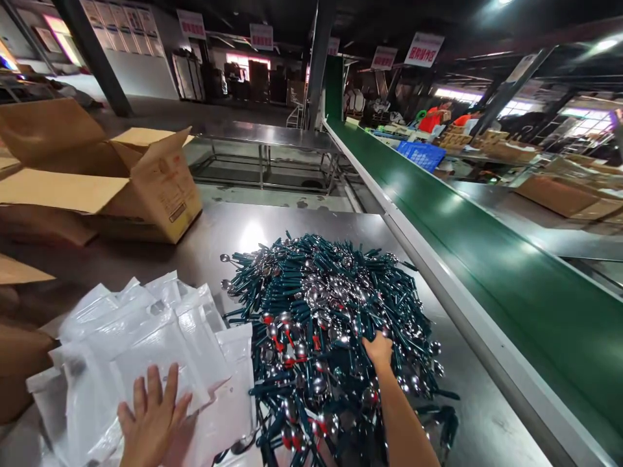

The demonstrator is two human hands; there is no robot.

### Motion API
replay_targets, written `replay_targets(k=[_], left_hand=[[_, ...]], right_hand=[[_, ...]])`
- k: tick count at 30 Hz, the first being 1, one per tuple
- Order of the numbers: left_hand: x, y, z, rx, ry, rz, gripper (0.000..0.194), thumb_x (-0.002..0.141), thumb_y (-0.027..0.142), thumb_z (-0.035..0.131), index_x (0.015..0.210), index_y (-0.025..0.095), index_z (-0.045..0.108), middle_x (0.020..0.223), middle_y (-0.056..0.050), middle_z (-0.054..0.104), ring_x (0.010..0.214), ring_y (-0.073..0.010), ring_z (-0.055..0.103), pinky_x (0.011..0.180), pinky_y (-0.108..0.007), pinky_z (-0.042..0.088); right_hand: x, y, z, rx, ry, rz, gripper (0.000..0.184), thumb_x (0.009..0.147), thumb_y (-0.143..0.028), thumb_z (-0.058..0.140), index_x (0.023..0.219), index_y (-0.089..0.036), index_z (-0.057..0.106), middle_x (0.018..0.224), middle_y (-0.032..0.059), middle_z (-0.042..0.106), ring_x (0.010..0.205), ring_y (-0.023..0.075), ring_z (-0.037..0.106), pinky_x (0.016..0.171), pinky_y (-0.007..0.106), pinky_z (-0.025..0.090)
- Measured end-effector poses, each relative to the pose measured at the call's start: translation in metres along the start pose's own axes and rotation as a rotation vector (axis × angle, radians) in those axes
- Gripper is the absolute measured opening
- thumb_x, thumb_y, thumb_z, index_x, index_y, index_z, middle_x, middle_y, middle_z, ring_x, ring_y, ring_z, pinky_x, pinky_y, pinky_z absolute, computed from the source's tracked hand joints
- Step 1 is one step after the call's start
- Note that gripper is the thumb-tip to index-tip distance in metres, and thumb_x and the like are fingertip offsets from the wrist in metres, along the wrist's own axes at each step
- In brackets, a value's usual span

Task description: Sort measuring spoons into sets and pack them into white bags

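Note:
A large heap of spoons with dark green handles and shiny metal bowls covers the middle of the steel table. My right hand reaches into the heap's right part, its fingers curled in among the handles; what they grip, if anything, is hidden. On the left, my left hand lies with fingers spread on a pile of white plastic bags. Red shows on several spoons at the near side of the heap; I cannot tell whether it is paint or reflection.
An open cardboard box stands at the back left of the steel table. Along the right runs a green conveyor belt with a pale metal rail. Beyond it are a blue crate, more cartons and people in red.

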State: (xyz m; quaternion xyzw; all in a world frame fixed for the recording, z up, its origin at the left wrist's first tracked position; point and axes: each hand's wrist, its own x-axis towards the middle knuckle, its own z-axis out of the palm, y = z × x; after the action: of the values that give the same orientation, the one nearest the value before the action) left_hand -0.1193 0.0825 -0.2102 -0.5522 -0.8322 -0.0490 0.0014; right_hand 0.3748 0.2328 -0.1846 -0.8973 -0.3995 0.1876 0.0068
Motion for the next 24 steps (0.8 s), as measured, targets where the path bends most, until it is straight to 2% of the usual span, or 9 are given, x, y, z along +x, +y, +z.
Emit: replay_targets(k=[3, 8, 14, 17, 19, 21, 24], left_hand=[[-0.001, -0.001, 0.005, -0.006, 0.035, -0.011, 0.07, 0.093, 0.047, 0.012, 0.146, 0.01, 0.039, 0.16, -0.021, 0.02, 0.15, -0.0329, -0.006, 0.115, -0.063, 0.006], [-0.001, -0.003, 0.006, 0.012, 0.014, 0.035, 0.069, 0.093, 0.047, 0.017, 0.144, 0.008, 0.041, 0.159, -0.024, 0.018, 0.149, -0.0383, -0.002, 0.113, -0.067, 0.007], [0.0, -0.003, 0.008, 0.035, 0.066, 0.045, 0.068, 0.094, 0.045, 0.015, 0.141, 0.008, 0.046, 0.158, -0.025, 0.021, 0.149, -0.0381, -0.004, 0.114, -0.066, 0.006], [0.0, -0.002, 0.011, 0.015, 0.095, 0.047, 0.068, 0.094, 0.045, 0.015, 0.142, 0.007, 0.045, 0.157, -0.025, 0.024, 0.149, -0.0379, -0.003, 0.113, -0.066, 0.005], [0.0, 0.0, 0.011, 0.004, 0.074, 0.033, 0.066, 0.095, 0.045, 0.015, 0.144, 0.009, 0.042, 0.157, -0.023, 0.023, 0.15, -0.0365, -0.004, 0.114, -0.065, 0.006], [0.0, 0.003, 0.009, -0.009, 0.075, 0.011, 0.063, 0.096, 0.043, 0.018, 0.144, 0.01, 0.043, 0.158, -0.023, 0.023, 0.15, -0.0356, -0.002, 0.114, -0.065, 0.007], [-0.001, 0.008, 0.004, -0.026, 0.12, 0.011, 0.061, 0.097, 0.041, 0.021, 0.141, 0.008, 0.046, 0.157, -0.025, 0.025, 0.15, -0.0356, 0.0, 0.113, -0.065, 0.008]], right_hand=[[-0.001, -0.004, 0.005, -0.027, 0.017, -0.023, 0.04, 0.092, -0.041, 0.059, 0.123, -0.015, 0.055, 0.121, 0.0101, 0.061, 0.106, 0.0235, 0.061, 0.09, 0.044, 0.051], [-0.006, -0.012, 0.007, -0.065, 0.031, -0.078, 0.042, 0.092, -0.044, 0.06, 0.121, -0.014, 0.057, 0.119, 0.0104, 0.062, 0.109, 0.0239, 0.06, 0.094, 0.044, 0.048], [-0.013, -0.018, 0.002, -0.085, 0.039, -0.083, 0.038, 0.092, -0.041, 0.058, 0.118, -0.013, 0.057, 0.115, 0.0108, 0.064, 0.11, 0.0246, 0.06, 0.094, 0.044, 0.048], [-0.015, -0.017, 0.0, -0.056, 0.037, -0.072, 0.046, 0.093, -0.042, 0.056, 0.127, -0.011, 0.05, 0.114, 0.0121, 0.064, 0.107, 0.0244, 0.062, 0.091, 0.042, 0.048], [-0.015, -0.017, -0.002, -0.03, 0.032, -0.062, 0.053, 0.092, -0.044, 0.056, 0.131, -0.009, 0.046, 0.115, 0.0158, 0.064, 0.107, 0.0265, 0.062, 0.091, 0.042, 0.048], [-0.015, -0.018, -0.004, 0.0, 0.018, -0.08, 0.055, 0.089, -0.045, 0.06, 0.126, -0.007, 0.048, 0.114, 0.0202, 0.064, 0.109, 0.0306, 0.062, 0.092, 0.043, 0.046], [-0.015, -0.019, -0.008, 0.065, 0.005, -0.123, 0.046, 0.082, -0.04, 0.068, 0.113, -0.008, 0.053, 0.112, 0.0231, 0.064, 0.115, 0.0354, 0.06, 0.095, 0.044, 0.042]])
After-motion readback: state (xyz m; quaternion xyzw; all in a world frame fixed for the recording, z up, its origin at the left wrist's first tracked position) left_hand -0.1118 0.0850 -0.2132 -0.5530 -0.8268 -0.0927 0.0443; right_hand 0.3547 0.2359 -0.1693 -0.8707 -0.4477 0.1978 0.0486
